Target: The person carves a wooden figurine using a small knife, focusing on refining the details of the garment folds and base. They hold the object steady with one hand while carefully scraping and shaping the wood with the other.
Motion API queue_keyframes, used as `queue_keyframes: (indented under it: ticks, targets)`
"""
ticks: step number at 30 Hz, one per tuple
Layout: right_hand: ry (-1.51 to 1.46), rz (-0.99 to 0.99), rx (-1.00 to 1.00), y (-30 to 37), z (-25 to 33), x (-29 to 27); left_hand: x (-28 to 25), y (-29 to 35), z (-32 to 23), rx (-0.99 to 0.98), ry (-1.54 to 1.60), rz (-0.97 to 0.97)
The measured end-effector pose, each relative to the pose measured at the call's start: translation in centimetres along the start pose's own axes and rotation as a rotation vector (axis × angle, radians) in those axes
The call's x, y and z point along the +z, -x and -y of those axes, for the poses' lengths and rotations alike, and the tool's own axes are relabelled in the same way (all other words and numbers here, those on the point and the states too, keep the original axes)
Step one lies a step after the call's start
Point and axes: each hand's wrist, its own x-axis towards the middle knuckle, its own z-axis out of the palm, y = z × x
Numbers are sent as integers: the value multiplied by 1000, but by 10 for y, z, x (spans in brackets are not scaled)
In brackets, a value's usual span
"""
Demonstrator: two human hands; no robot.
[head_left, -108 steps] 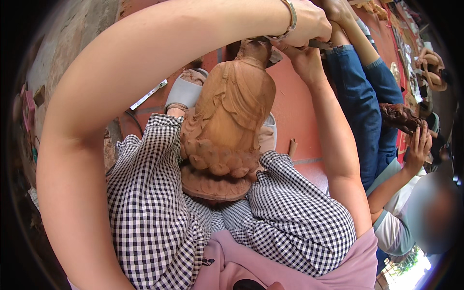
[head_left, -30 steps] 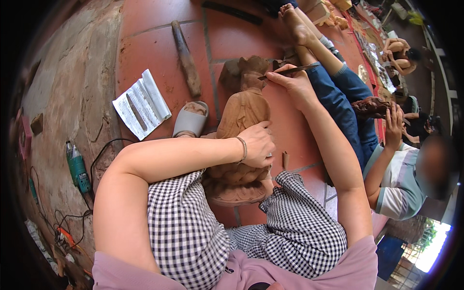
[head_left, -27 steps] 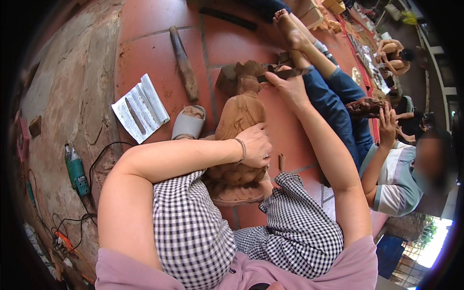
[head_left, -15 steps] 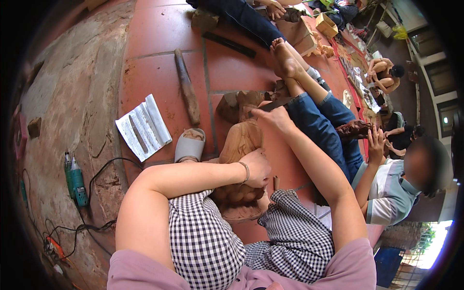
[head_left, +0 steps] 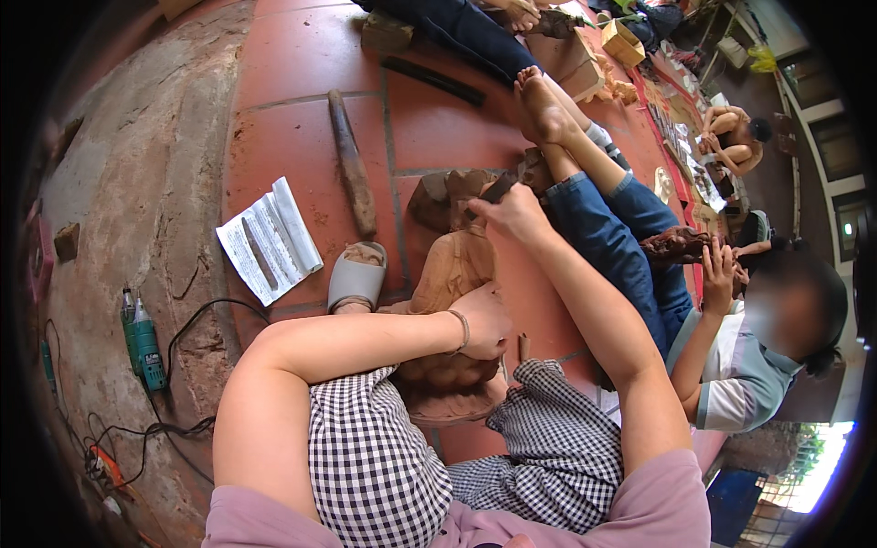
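A brown wooden carving (head_left: 454, 265) stands between my knees in checked trousers, its base (head_left: 448, 406) on the red tiles. My left hand (head_left: 481, 320), a bracelet on its wrist, clasps the carving's right side about halfway up. My right hand (head_left: 513, 215) is at the carving's top and grips a thin dark carving tool (head_left: 498, 189), whose tip lies against the rough wood there. The lower front of the carving is hidden by my left forearm.
A grey slipper (head_left: 356, 274), a printed paper sheet (head_left: 268, 239) and a long wooden stick (head_left: 352, 164) lie to the left. A green power tool (head_left: 146, 340) with cable lies on the stone strip. A person in jeans (head_left: 612, 228) sits close on the right, holding a dark carved piece (head_left: 676, 245).
My left arm has come down from across the top of the carving; its hand now clasps the side. The view has pulled back, showing more floor. My right hand stays at the top.
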Motion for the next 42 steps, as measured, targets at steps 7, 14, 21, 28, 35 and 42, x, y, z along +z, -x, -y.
queue_keyframes:
  ticks: [7, 14, 21, 28, 35, 42]
  targets:
    - [-243, 240, 239, -14, -5, -20, -11, -4, 0, -52, 24, 146]
    - [-45, 357, 278, -35, 20, -30, -4, -2, 1, -30, 32, 47]
    - [204, 242, 16, -20, 16, -6, -2, -4, 0, -26, 11, 78]
    - [20, 318, 190, -27, 21, -17, 7, 3, 5, -5, 60, -91]
    - [-182, 296, 363, -35, 17, -27, 7, 0, 3, 3, 94, -89]
    - [88, 59, 69, 1, 13, 1, -7, 5, 2, -1, 51, -99]
